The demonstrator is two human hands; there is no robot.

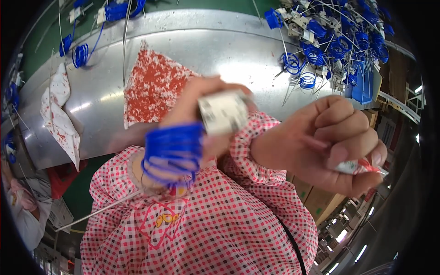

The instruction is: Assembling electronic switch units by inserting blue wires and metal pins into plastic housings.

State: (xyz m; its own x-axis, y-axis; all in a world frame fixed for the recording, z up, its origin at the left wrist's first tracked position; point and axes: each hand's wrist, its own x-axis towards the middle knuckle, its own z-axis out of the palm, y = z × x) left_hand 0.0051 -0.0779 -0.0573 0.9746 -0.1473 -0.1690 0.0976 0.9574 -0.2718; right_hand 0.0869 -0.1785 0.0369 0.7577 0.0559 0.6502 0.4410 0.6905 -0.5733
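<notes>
Head view, one frame, heavy motion blur at centre.

Your left hand [201,107] is raised near the middle of the view, fingers wrapped round a small white block with a printed label [223,111]. A blue coil of thin tubing [172,153] hangs from it toward 7 o'clock, over your left wrist and the checked pink sleeve [215,220]. A thin metal rod [98,211] runs out from under the coil toward 8 o'clock; whether it joins the coil, you cannot tell through the blur.

Your right hand [327,144] sits at 3 o'clock, clenched in a fist. It pinches a small white piece with a red tip [360,167] that pokes out at the thumb side. What that piece is stays unclear.

Judgement on handling: the coil looks light and springy, likely to sway and snag. The white block looks rigid, so it is the sound place to grip; the coil itself would squash or unwind under pressure. The rod looks stiff but thin, probably easy to bend.

Surroundings: a curved metal worktop [229,50] at 12 o'clock carries a red-speckled cloth [153,89], and a second cloth [57,114] lies at 9 o'clock. A heap of similar blue coils with white blocks [334,43] lies at 1 o'clock, with a few more [80,52] at 11 o'clock.
</notes>
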